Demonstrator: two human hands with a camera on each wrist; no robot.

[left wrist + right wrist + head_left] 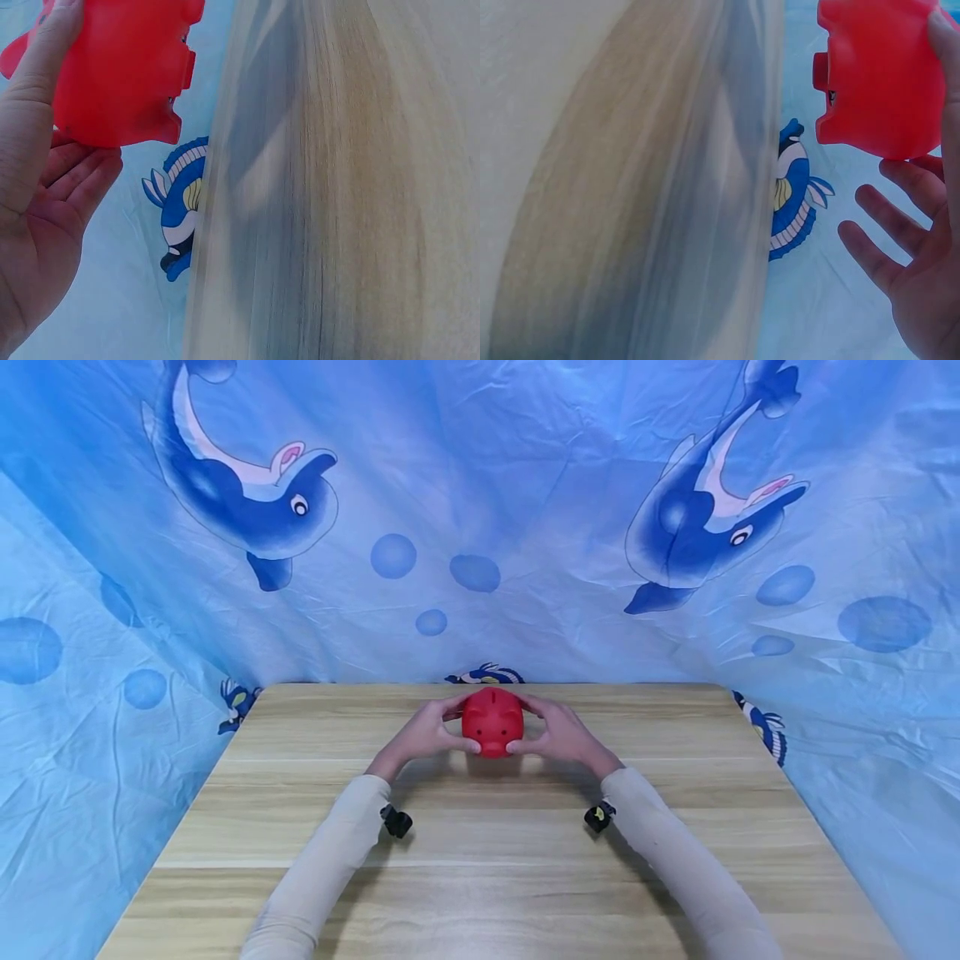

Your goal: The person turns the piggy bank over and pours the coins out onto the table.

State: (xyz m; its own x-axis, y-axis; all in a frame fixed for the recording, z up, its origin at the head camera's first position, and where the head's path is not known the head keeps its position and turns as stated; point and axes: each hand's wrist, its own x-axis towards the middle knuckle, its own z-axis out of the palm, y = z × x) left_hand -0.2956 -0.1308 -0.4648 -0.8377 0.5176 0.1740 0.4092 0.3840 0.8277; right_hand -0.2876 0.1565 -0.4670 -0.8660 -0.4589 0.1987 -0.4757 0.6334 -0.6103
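A person has both arms stretched out over a wood-grained table, and between the two hands is a red piggy bank, near the far edge and about midway across. Its face is turned back toward the person, snout low and the dark coin slot on top. It looks to be held up off the table: both wrist views show a strip of cloth between the pig and the table edge.

The left grip is clamped on the pig's left side as I see it from behind those arms, thumb on the front beside the snout, fingers reaching round behind. The right grip is clamped on the opposite side in much the same way, its thumb also by the snout; from its wrist I can see some of its fingers fanned out away from the red surface.

Pale sleeves cover the arms, and a small black device sits at each wrist. Behind the table hangs a creased blue cloth printed with bubbles and two big dolphins, and a striped cartoon figure peeks over the far edge
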